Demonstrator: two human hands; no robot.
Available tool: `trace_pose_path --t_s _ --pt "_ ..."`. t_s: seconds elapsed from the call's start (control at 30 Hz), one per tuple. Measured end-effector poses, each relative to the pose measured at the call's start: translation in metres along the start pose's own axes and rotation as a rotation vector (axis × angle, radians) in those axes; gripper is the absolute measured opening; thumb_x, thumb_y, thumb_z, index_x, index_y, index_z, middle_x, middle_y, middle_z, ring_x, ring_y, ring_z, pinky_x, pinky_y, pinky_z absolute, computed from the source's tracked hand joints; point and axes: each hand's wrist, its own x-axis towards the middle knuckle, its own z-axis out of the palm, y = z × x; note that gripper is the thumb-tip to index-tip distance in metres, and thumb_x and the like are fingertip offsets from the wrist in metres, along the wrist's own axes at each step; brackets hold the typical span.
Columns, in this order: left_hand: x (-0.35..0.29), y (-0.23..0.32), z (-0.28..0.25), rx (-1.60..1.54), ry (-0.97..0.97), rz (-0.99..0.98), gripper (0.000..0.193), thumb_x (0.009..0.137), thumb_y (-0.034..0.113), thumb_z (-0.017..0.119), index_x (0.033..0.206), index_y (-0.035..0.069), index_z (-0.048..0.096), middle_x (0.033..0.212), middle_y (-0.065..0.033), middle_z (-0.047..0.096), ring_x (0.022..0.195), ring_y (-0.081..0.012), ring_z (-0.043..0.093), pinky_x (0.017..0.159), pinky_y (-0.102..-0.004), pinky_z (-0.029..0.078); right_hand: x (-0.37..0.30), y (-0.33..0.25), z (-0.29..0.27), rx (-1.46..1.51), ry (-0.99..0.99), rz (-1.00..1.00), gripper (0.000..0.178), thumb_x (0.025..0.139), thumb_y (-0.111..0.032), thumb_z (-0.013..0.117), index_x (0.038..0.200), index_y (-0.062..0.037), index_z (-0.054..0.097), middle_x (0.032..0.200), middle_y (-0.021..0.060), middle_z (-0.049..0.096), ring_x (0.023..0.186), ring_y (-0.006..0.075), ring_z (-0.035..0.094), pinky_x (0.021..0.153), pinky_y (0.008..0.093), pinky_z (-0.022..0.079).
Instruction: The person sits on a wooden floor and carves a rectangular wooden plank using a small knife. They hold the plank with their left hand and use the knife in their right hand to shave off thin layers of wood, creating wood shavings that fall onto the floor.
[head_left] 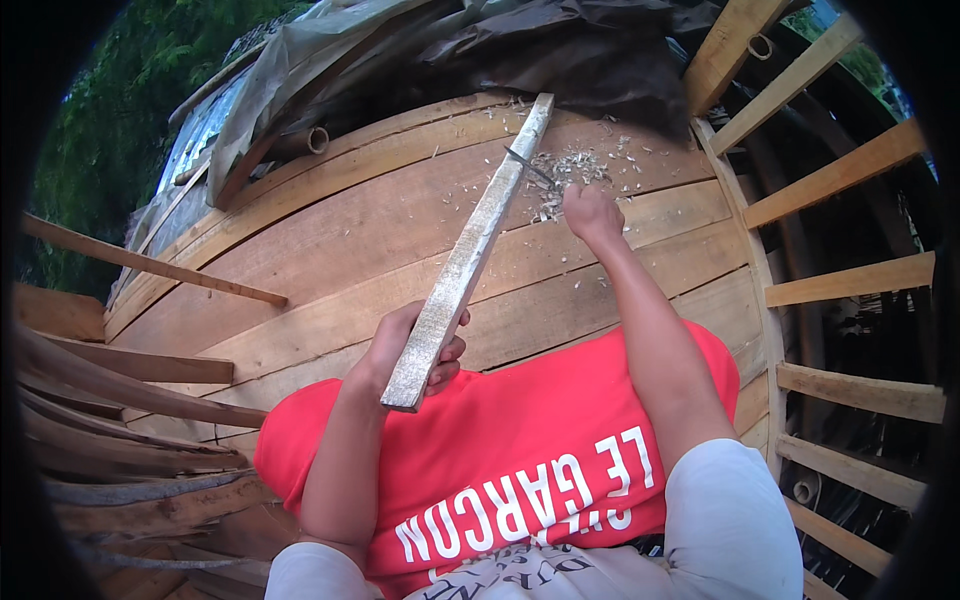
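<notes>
A long pale wooden bar (462, 258) slants from above my lap toward the far edge of the plank floor. My left hand (388, 345) is closed around it near its close end, with the fingers curled beneath. In its closed fist my right hand (592, 212) holds a knife (530, 168), whose dark, narrow blade lies across the bar near the far end. The fist hides the handle. Pale wood shavings (575, 170) are scattered beside the bar, mostly around the blade and the right hand.
Wooden planks (340, 240) form the floor. A slatted railing (850, 285) runs along the right, and loose boards (150, 430) lie at the left. Grey sheeting (320, 60) and dark sheeting (560, 60) hang at the far edge. Red cloth (500, 430) covers my lap.
</notes>
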Motion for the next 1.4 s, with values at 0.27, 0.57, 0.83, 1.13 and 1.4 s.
trace_pose_path --t_s 0.27,0.57,0.83,1.13,1.4 --pt "-0.002 0.013 -0.032 -0.240 -0.180 -0.045 0.035 0.099 0.034 0.033 0.110 0.002 0.043 0.062 -0.0035 0.042 0.039 -0.0140 0.042 0.029 -0.0259 0.038 -0.107 -0.083 0.002 0.128 -0.291 -0.249 0.052 0.090 -0.033 0.037 0.091 0.0050 0.071 0.096 0.0322 0.066 0.097 0.0458 0.065 0.091 0.0512 0.049" --pt "0.006 0.008 -0.012 -0.186 -0.109 -0.015 0.035 0.099 0.033 0.033 0.110 0.002 0.045 0.064 -0.0047 0.044 0.038 -0.0141 0.042 0.029 -0.0271 0.039 -0.036 -0.040 0.013 0.091 -0.061 -0.165 0.052 0.090 -0.034 0.037 0.088 0.0056 0.071 0.095 0.0322 0.067 0.097 0.0461 0.065 0.091 0.0529 0.049" --pt "-0.001 0.011 -0.023 -0.158 -0.072 -0.014 0.037 0.098 0.034 0.032 0.109 0.001 0.045 0.062 -0.0036 0.042 0.037 -0.0138 0.040 0.028 -0.0258 0.038 -0.074 -0.073 0.015 0.139 -0.216 -0.193 0.054 0.091 -0.035 0.035 0.090 0.0061 0.070 0.098 0.0322 0.066 0.100 0.0466 0.064 0.093 0.0504 0.049" --pt "0.013 0.007 -0.006 0.080 0.094 0.048 0.036 0.099 0.033 0.034 0.109 0.003 0.050 0.062 -0.0023 0.045 0.040 -0.0114 0.042 0.031 -0.0240 0.035 -0.091 -0.064 0.011 0.109 -0.035 -0.520 0.042 0.084 -0.029 0.047 0.066 0.0027 0.068 0.069 0.0267 0.064 0.072 0.0440 0.066 0.073 0.0529 0.054" --pt "0.012 0.011 -0.006 0.066 0.080 0.061 0.035 0.098 0.031 0.035 0.108 0.002 0.050 0.063 -0.0021 0.046 0.040 -0.0099 0.041 0.030 -0.0231 0.034 -0.080 -0.061 0.032 0.179 0.151 -0.577 0.040 0.083 -0.028 0.049 0.064 0.0013 0.068 0.068 0.0259 0.065 0.067 0.0439 0.067 0.069 0.0524 0.055"
